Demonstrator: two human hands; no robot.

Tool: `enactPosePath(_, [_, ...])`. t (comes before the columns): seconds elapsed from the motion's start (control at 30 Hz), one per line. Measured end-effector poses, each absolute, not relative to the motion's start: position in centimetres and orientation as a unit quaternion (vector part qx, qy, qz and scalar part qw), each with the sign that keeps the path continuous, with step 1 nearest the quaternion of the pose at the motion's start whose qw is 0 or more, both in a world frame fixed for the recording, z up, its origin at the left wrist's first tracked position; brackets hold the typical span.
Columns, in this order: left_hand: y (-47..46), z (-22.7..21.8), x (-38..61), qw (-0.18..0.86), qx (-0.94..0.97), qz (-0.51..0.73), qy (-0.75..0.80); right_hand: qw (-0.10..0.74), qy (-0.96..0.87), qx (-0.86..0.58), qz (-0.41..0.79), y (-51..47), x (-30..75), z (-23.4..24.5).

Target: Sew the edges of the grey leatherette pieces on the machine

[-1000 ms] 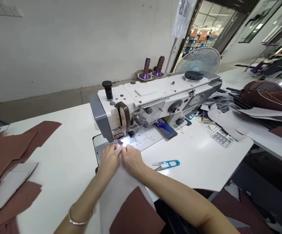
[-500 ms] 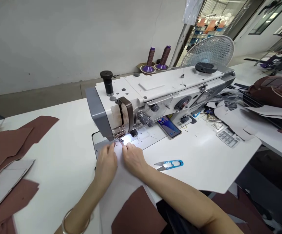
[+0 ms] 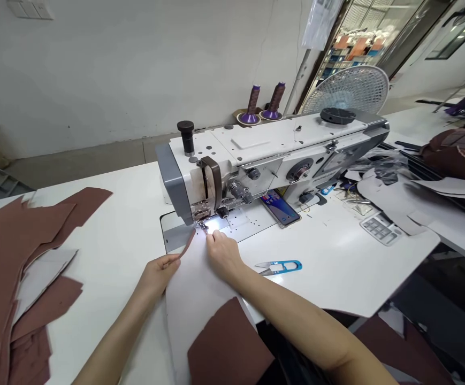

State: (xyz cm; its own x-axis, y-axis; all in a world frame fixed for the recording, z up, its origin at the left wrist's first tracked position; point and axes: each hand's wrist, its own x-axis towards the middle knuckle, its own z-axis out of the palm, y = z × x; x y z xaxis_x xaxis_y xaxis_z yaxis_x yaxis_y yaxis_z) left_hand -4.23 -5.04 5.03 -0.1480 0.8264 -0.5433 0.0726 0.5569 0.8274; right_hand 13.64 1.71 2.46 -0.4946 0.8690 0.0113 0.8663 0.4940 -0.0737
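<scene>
A white-backed brown fabric piece (image 3: 198,291) lies pale side up, its far end by the lit needle area of the sewing machine (image 3: 256,160). Its near part shows a brown area (image 3: 226,342). My left hand (image 3: 162,271) is closed on the left edge, where a narrow brown strip turns up and runs towards the presser foot (image 3: 203,225). Close in front of the needle, my right hand (image 3: 225,255) has its fingers pinched together at the piece's right edge; the fingertips' exact hold is partly hidden. Blue thread snips (image 3: 282,267) lie right of my right hand.
Brown and white cut pieces (image 3: 43,246) are stacked on the left of the table. A phone (image 3: 280,207) lies beneath the machine arm. Farther right are a calculator (image 3: 380,229) and scraps. Thread cones (image 3: 252,107) and a fan (image 3: 347,91) stand behind the machine.
My left hand has moved left and towards me, from beside the needle to the piece's left edge, and a brown strip now shows there. My right hand stays near the needle. The view has shifted slightly.
</scene>
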Motion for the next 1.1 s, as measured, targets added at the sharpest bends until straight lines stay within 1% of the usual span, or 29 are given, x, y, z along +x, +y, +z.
enactPosePath(0.33, [-9.5, 6.0, -5.3, 0.617, 0.321, 0.353, 0.626, 0.03, -0.86, -0.51, 0.014, 1.5, 13.6, 2.3])
enactPosePath(0.5, [-10.0, 6.0, -4.3, 0.607, 0.297, 0.393, 0.623, 0.033, -0.857, -0.515, 0.006, 1.5, 13.6, 2.1])
enactPosePath(0.73, [-10.1, 5.0, -4.3, 0.618, 0.312, 0.404, 0.598, 0.05, -0.85, -0.524, -0.011, 1.5, 13.5, 1.4])
enactPosePath(0.8, [-9.8, 4.9, -4.6, 0.604, 0.344, 0.398, 0.599, 0.055, -0.848, -0.526, -0.021, 1.5, 13.4, 1.2])
enactPosePath(0.87, [-8.8, 4.9, -5.2, 0.534, 0.412, 0.373, 0.637, 0.056, -0.848, -0.526, -0.032, 1.5, 13.4, 1.1])
enactPosePath(0.9, [-7.9, 4.8, -5.6, 0.463, 0.462, 0.353, 0.669, 0.056, -0.848, -0.526, -0.038, 1.5, 13.3, 1.0])
enactPosePath(1.0, [-3.5, 4.7, -6.4, 0.188, 0.606, 0.279, 0.721, 0.054, -0.848, -0.525, -0.052, 1.4, 13.3, 0.7])
enactPosePath(1.03, [-1.6, 4.6, -6.6, 0.139, 0.633, 0.267, 0.713, 0.054, -0.847, -0.526, -0.055, 1.4, 13.2, 0.6])
enactPosePath(1.1, [2.3, 4.3, -6.7, 0.104, 0.671, 0.257, 0.688, 0.059, -0.847, -0.525, -0.063, 1.4, 13.2, 0.5])
